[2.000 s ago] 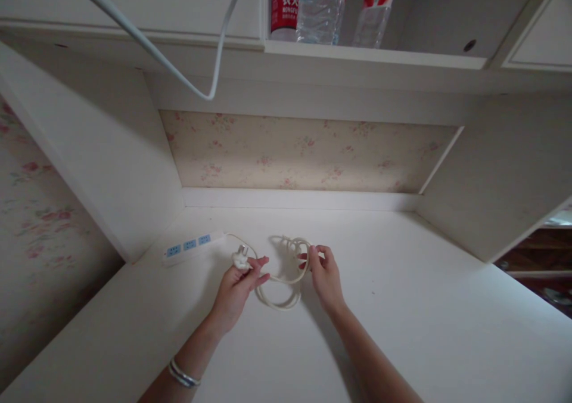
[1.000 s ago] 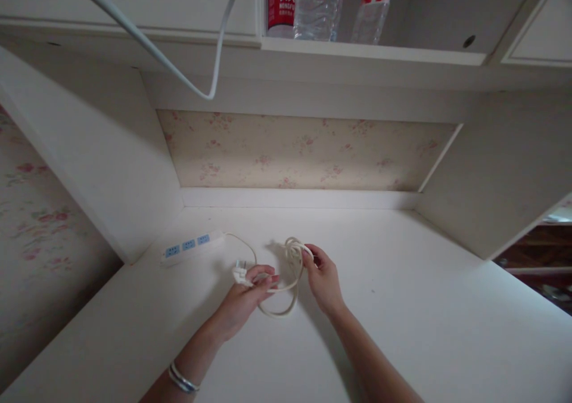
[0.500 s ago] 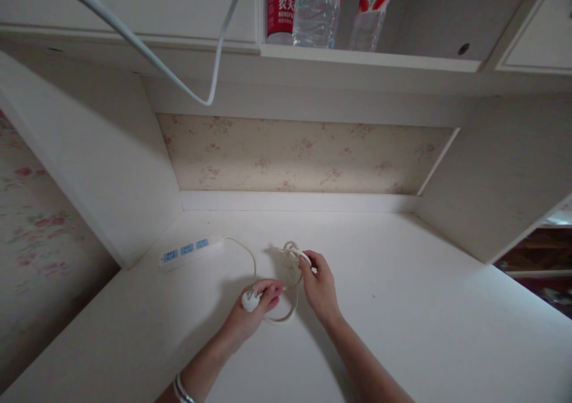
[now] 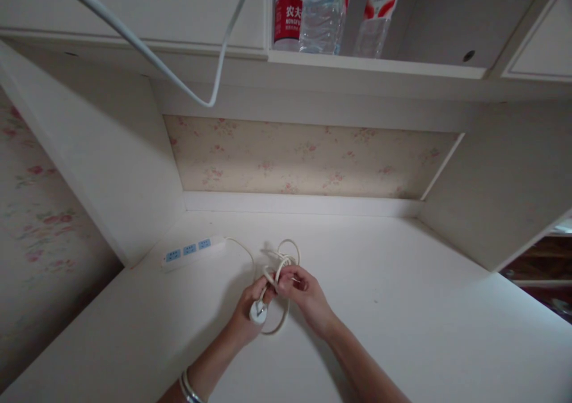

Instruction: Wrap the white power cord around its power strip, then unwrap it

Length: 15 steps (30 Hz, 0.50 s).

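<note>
My left hand (image 4: 251, 307) is closed around a white power plug (image 4: 258, 312), its metal prongs showing. Right beside it, my right hand (image 4: 302, 290) pinches the looped cream power cord (image 4: 291, 243). The fingers of both hands nearly meet at the bundle of loops, and which strand each finger grips is partly hidden. One loop hangs below the hands. To the left lies a white power strip (image 4: 193, 253) with blue socket faces, its cord running right toward my hands.
The white desk top (image 4: 402, 307) spreads around my hands, with side panels left and right. Overhead, a shelf (image 4: 375, 64) holds several plastic bottles (image 4: 322, 15). A thick pale cable (image 4: 179, 81) hangs across the upper left, nearer the camera.
My right hand has moved left and toward me, bringing the cord loops up against my left hand. The plug has tilted, so its prongs show more plainly. The view has shifted slightly.
</note>
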### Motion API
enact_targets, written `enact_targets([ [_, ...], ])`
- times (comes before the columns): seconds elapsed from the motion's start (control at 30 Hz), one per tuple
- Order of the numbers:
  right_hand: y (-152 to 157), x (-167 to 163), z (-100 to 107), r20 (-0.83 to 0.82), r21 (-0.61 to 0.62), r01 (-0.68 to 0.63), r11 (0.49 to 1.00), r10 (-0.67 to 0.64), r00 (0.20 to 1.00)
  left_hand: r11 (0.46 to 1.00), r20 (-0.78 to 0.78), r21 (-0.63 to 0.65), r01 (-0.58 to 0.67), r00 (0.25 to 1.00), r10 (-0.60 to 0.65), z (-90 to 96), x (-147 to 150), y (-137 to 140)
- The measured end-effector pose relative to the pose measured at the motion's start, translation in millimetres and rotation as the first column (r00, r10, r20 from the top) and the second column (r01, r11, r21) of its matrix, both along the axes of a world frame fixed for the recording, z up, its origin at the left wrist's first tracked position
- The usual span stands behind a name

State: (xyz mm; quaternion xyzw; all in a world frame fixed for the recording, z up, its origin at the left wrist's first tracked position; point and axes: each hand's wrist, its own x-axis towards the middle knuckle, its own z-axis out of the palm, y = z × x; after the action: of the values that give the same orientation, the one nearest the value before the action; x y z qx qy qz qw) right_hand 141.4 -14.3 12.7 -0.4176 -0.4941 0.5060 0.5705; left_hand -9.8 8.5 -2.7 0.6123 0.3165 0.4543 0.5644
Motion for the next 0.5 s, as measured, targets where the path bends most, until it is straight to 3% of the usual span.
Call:
enact_targets([
  [0.13, 2, 1, -4, -0.045, -0.039, -0.048, 0.998, 0.047, 0.998, 0.998, 0.044, -0.047, 0.038, 0.998, -0.036, 11.3, 0, -1],
  [0.23, 4, 3, -6, 0.140, 0.076, 0.056, 0.996, -0.066, 0.988, 0.985, 0.112, -0.162, 0.057, 0.993, -0.040, 15.7, 0, -1],
  [0.37, 1, 5, -2, 0.466, 0.364, 0.072, 0.928, -0.249, 0.849, 0.967, 0.174, -0.248, 0.054, 0.985, -0.010, 8.6, -2, 1],
  [0.5, 0, 9, 1, 0.678, 0.426, -0.035, 0.904, -0.294, 0.674, 0.949, 0.222, -0.302, 0.096, 0.975, -0.028, 2.2, -5, 3],
])
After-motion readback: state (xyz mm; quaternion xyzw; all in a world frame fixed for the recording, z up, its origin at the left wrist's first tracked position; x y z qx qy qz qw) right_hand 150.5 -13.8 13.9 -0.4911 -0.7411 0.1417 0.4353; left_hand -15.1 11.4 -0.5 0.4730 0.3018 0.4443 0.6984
